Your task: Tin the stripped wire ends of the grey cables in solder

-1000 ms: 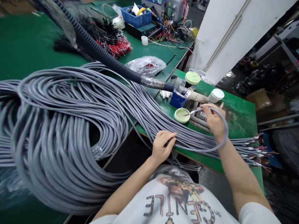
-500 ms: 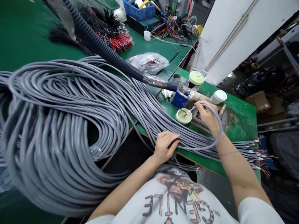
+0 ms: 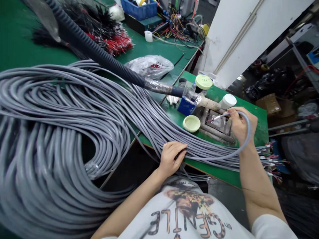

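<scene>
My right hand [image 3: 240,125] pinches the end of one grey cable [image 3: 246,136], whose thin white tip [image 3: 218,116] points left over a metal solder pot [image 3: 217,122]. The cable loops back past my wrist to the bundle. My left hand [image 3: 172,158] rests on and grips a long bundle of grey cables [image 3: 159,126] running from the big coil [image 3: 57,130] across the bench edge. A pale green dish [image 3: 191,123] sits left of the pot. A white-lidded jar [image 3: 228,101] stands behind it.
A black corrugated hose [image 3: 99,54] with a foil-wrapped end crosses above the cables. A small blue box [image 3: 186,106] and a green-lidded bottle [image 3: 203,82] stand close by. Stripped cable ends fan out at right. Black and red wire bunches [image 3: 107,37], a plastic bag [image 3: 151,67] and a blue crate [image 3: 137,3] lie behind.
My right hand has moved right, taking the white cable tip from above the green dish to above the metal pot. My left hand stays on the bundle. The view has shifted slightly.
</scene>
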A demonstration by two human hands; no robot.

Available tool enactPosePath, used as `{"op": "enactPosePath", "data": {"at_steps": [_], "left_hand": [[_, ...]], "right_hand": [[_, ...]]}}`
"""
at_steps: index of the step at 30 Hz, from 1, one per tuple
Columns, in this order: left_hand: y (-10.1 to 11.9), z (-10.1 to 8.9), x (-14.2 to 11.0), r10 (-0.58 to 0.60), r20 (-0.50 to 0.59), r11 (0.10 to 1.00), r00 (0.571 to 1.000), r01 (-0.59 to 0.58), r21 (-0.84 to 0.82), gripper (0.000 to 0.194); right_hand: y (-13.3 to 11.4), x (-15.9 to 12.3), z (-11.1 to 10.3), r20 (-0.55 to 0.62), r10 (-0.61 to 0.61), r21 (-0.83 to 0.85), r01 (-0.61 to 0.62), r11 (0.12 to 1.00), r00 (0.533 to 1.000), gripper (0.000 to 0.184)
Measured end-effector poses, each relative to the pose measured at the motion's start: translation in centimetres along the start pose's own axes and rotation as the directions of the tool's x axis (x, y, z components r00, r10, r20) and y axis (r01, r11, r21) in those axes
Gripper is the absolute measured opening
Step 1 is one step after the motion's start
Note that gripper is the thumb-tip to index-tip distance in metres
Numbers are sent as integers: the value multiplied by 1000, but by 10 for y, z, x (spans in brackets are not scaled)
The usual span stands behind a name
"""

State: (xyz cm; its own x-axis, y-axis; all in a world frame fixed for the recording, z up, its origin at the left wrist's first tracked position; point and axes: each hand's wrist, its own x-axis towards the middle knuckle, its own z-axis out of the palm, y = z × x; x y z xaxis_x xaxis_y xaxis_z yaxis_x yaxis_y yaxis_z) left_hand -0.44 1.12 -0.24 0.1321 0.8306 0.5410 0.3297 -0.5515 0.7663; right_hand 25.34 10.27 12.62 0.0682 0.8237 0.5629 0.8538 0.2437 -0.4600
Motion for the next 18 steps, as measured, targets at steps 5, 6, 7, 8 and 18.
{"op": "enactPosePath", "data": {"at_steps": [5,6,7,8,18], "left_hand": [[-3,0,-2,-4,18,1000,1000,4,15,28],[-3,0,-2,-6,20,1000,1000,5,20,28],[-3,0,-3,-6,23,1000,1000,6,24,27],[-4,0,-3,-6,25,1000,1000,6,28,27],[-3,1,-3,6,20,999,1000,-7,34,27]], "right_hand": [[43,-7,-17,-86,23,-196,-39,980,996,25],[50,-8,-17,-98,32,-218,-52,975,995,26],[56,-8,-15,-106,43,-233,-66,970,993,26],[61,-8,-13,-112,55,-244,-81,966,992,27],[88,-6,7,-117,117,-242,-143,960,986,28]]}}
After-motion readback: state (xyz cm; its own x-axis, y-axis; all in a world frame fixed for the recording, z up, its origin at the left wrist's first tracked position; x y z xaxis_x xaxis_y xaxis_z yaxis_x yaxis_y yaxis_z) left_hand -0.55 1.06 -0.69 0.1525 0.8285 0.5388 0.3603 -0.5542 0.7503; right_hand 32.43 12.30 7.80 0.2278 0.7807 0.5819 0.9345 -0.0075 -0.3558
